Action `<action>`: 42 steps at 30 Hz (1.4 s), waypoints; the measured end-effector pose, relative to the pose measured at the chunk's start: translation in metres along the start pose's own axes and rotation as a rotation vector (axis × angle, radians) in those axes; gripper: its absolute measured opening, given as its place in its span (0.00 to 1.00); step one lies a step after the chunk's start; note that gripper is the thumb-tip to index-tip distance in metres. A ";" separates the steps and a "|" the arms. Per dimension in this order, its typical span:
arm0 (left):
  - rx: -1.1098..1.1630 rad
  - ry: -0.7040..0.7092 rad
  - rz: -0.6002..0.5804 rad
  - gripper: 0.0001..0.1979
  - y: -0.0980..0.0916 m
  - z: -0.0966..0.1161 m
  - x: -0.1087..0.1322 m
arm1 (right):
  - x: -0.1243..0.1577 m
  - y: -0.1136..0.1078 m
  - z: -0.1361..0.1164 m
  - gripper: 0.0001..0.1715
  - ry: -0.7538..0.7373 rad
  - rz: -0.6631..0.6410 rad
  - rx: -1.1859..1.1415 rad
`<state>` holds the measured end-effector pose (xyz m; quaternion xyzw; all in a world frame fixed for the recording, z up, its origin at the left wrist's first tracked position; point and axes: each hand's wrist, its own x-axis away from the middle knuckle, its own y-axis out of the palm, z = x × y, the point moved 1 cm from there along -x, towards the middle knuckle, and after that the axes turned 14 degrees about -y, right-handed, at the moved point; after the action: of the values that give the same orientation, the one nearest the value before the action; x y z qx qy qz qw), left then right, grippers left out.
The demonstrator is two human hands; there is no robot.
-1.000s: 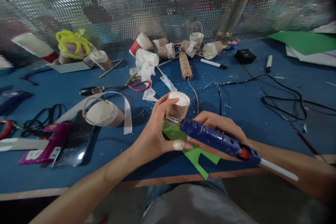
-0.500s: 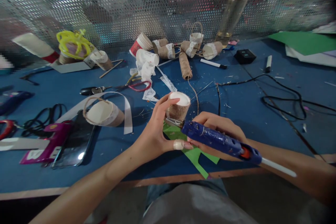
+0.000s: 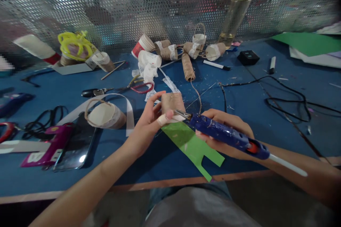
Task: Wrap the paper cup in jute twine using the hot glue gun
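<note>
In my left hand (image 3: 149, 124) is a paper cup (image 3: 172, 101) wrapped in brown twine, tipped on its side with its white rim toward me. A bandage covers the thumb that presses the cup's near side. My right hand (image 3: 226, 131) grips a blue hot glue gun (image 3: 226, 133) with a white glue stick out of its back. The gun's metal nozzle touches or nearly touches the cup; I cannot tell which. Beneath lies a cut piece of green paper (image 3: 191, 145). Twine runs from a spool (image 3: 188, 67) behind the cup.
To the left, a twine cup with a handle (image 3: 106, 115) stands near a phone (image 3: 76, 145) and a magenta tool (image 3: 48, 145). Red-handled scissors (image 3: 142, 87), lace (image 3: 170, 84) and several wrapped cups lie behind. A black cable (image 3: 285, 106) loops at right; a water bottle (image 3: 236, 14) stands at the back.
My left hand has turned the cup so its twine side shows instead of its white end, and shifted it left. The glue gun's nozzle has risen slightly, uncovering more green paper.
</note>
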<state>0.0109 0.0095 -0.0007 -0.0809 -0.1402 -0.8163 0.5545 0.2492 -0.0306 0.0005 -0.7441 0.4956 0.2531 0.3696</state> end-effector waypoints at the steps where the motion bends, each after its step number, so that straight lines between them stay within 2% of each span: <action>1: 0.053 -0.042 0.016 0.30 0.000 0.001 0.000 | 0.000 -0.001 -0.001 0.15 0.016 0.001 0.030; 5: 0.161 -0.096 0.059 0.22 -0.002 0.004 -0.001 | 0.002 -0.004 -0.001 0.16 0.102 0.002 0.129; 7: 0.195 -0.102 0.050 0.21 -0.003 0.005 -0.001 | 0.002 -0.004 -0.001 0.14 0.099 -0.024 0.142; 11: 0.237 -0.137 0.008 0.26 -0.004 0.005 0.000 | 0.000 -0.001 0.000 0.13 0.107 0.020 0.172; 14: 0.221 -0.160 -0.011 0.31 -0.002 0.003 0.001 | -0.002 0.003 -0.001 0.16 0.114 0.094 0.217; 20: 0.159 -0.162 -0.073 0.24 0.007 0.001 0.004 | 0.005 0.005 0.010 0.16 0.070 0.041 0.123; 26: 0.160 -0.170 -0.009 0.30 0.007 0.003 0.002 | 0.008 0.003 0.007 0.12 0.085 0.069 0.141; 32: 0.145 -0.111 0.018 0.28 0.002 0.001 0.001 | 0.002 0.004 0.001 0.18 0.255 0.158 0.005; 36: 0.104 -0.080 0.021 0.27 0.001 -0.001 0.001 | 0.002 0.002 0.002 0.15 0.402 0.230 -0.113; 42: 0.062 -0.091 0.041 0.28 0.003 0.001 0.002 | -0.002 0.002 0.002 0.15 0.432 0.282 -0.132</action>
<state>0.0126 0.0072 0.0012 -0.1036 -0.1891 -0.7956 0.5662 0.2464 -0.0286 -0.0003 -0.7269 0.6444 0.1691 0.1669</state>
